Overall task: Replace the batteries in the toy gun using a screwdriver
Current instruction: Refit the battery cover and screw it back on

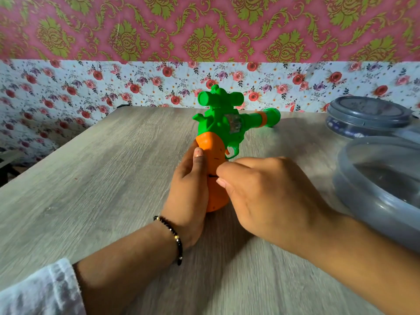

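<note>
- Two hands meet on the toy gun (pixel 223 133) near the middle of the table (pixel 102 178); its orange grip lies toward the near edge, and its green barrel points toward the far right.
- The left hand (pixel 188 185) curls round the grip from the left side, its thumb laid along the orange plastic.
- The right hand (pixel 261 189) has its fingers bent against the grip's right side; whether they pinch anything small there cannot be told.
- Bare wood-grain top spreads wide to the left of the hands, up to the far edge by the floral wall.
- The right edge is crowded: a round grey container (pixel 384 189) sits close beside the right forearm, its inside showing no contents.
- A lidded tub (pixel 366 117) stands at the far right corner, with small dark bits dimly seen through its wall.
</note>
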The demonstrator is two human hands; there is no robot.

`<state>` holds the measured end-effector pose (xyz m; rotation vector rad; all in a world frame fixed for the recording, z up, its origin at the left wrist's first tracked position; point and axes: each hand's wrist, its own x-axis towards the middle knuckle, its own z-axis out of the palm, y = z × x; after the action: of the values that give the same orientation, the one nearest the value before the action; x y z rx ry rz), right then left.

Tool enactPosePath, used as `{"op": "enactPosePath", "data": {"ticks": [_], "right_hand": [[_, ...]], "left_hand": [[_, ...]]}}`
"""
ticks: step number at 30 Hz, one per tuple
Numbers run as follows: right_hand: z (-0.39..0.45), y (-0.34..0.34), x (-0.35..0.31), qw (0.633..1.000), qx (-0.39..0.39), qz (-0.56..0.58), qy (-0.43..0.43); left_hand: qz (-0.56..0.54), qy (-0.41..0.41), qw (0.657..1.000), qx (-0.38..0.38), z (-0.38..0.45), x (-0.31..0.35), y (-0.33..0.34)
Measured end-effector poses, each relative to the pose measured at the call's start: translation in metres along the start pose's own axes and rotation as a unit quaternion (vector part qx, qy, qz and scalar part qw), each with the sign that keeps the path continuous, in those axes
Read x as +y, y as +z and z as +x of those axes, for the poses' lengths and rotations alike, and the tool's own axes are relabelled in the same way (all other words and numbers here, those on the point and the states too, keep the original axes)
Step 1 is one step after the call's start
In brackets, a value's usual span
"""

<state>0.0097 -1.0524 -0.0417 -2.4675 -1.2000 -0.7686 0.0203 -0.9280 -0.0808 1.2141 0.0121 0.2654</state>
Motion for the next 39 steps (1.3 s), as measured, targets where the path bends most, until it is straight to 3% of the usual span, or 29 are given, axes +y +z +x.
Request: {"op": "enactPosePath", "data": {"ticks": [9,14,16,20,25,27,30,35,39], "right_hand": [[0.002,0.004,-0.004,0.989,0.032,0.095,0.112],[0.001,0.008,-0.001,0.966,0.031,0.179,0.184],[0.002,0.009,0.005,0.924,0.019,0.292,0.247],[0.003,0.007,0.019,0.791,0.065,0.489,0.362],[0.002,0.010,0.023,0.722,0.142,0.550,0.395],[0.000,0.020,0.020,0.733,0.150,0.539,0.387],[-0.005,0.033,0.014,0.788,0.143,0.483,0.353],[-0.008,0.039,0.012,0.782,0.129,0.509,0.335],[-0.010,0.040,0.012,0.800,0.118,0.493,0.322]], "left_hand": [[0.032,0.012,0.999,-0.002,-0.003,0.003,0.004],[-0.006,-0.044,0.999,-0.008,-0.001,0.004,0.000],[-0.014,-0.060,0.998,-0.010,0.000,0.005,0.000],[-0.022,-0.070,0.997,0.001,0.002,0.006,0.000],[-0.038,-0.077,0.996,0.010,0.004,0.006,-0.002],[-0.041,-0.071,0.997,0.012,0.004,0.006,-0.001],[-0.035,-0.070,0.997,0.014,0.005,0.005,-0.002],[-0.002,-0.064,0.997,0.043,0.007,0.004,-0.004],[0.135,-0.019,0.988,0.072,0.014,0.006,-0.013]]}}
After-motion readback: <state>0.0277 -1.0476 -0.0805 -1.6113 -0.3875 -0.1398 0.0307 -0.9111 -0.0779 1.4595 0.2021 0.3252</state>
